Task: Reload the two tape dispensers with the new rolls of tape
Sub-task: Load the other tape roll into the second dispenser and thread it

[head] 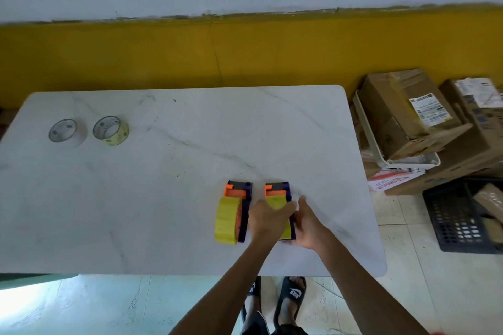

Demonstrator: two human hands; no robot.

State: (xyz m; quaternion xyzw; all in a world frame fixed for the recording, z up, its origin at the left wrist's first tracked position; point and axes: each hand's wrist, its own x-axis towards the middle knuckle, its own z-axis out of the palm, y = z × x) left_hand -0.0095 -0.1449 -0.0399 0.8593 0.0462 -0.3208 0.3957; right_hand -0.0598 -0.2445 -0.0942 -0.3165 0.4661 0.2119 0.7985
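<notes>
Far left of the white table (163, 198): two tape rolls lie flat, well apart from the dispensers. The left roll (67, 130) looks pale, almost clear; its colour is hard to make out. The right roll (111, 130) is yellowish, just beside it, not touching.

Centre-right: two dispensers are seen side by side, orange at the far end, dark purple along the side. The left dispenser (239, 212) is untouched, with a yellow roll seated in it, fully visible.

The right dispenser (277, 193) is half hidden by both hands; only its far end and part of its yellow roll show. The left hand (268, 219) is laid over the roll, fingers curled around it in a grasp. The right hand (309, 225) is pressed against the dispenser's right side; its fingertips are hidden underneath, so the grip cannot be told.

Right of the table, on the floor: cardboard boxes (408, 117), cut off by the frame edge, and a black crate (462, 223), contents unclear.
</notes>
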